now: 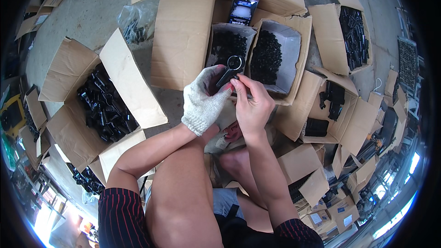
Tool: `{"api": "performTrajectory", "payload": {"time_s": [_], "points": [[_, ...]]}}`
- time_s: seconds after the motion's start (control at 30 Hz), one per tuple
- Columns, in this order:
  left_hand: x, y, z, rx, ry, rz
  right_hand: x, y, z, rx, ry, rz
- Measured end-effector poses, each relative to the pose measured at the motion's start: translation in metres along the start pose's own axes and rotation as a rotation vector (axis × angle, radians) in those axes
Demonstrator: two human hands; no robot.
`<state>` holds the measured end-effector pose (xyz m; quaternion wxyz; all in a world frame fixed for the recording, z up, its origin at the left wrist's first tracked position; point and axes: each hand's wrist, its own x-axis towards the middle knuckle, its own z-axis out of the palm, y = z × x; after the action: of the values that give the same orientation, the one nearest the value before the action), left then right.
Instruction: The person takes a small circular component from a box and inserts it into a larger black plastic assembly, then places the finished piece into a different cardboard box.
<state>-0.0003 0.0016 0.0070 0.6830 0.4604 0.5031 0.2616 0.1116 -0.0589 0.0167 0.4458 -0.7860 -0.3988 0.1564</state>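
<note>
Head view — knit-gloved left grip [202, 95] and bare right grip [255, 104] hold a black ring-ended part [225, 77].

Black ringed part [224, 78]: round open ring at the far end, slightly right, glossy rim, stem slanting near-left. Stem sits in the gloved left hand [204, 97], with the bare right hand's [254, 103] fingertips at its right edge; can't tell if they pinch anything. Whole part is up off the floor, tilted.
</note>
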Motion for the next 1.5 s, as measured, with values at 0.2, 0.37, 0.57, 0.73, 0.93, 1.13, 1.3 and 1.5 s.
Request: {"api": "performTrajectory", "payload": {"time_s": [0.2,0.37,0.57,0.73,0.93,1.13,1.3,1.5], "points": [[0.0,0.0,0.0,-0.029,0.004,0.003,0.001,-0.004,0.002,-0.011,-0.014,0.012],[-0.002,0.004,0.003,-0.012,-0.01,-0.053,0.005,-0.002,0.002,-0.135,-0.111,-0.003],[-0.003,0.004,0.001,0.039,-0.026,-0.015,0.003,0.011,-0.002,-0.305,-0.191,-0.089],[-0.001,-0.002,0.002,0.008,0.002,0.013,0.002,0.0,-0.005,-0.094,-0.16,-0.013],[-0.003,-0.004,0.002,0.039,-0.035,-0.016,0.007,0.007,-0.013,-0.362,-0.348,0.0],[-0.003,-0.001,0.003,0.045,-0.022,-0.001,0.007,0.0,-0.012,-0.201,-0.185,-0.067],[-0.004,0.002,0.002,0.085,-0.055,-0.042,0.005,0.007,-0.011,-0.398,-0.301,-0.058],[-0.002,0.0,0.003,0.109,-0.027,0.0,0.005,0.005,-0.011,-0.158,-0.168,-0.052]]}}
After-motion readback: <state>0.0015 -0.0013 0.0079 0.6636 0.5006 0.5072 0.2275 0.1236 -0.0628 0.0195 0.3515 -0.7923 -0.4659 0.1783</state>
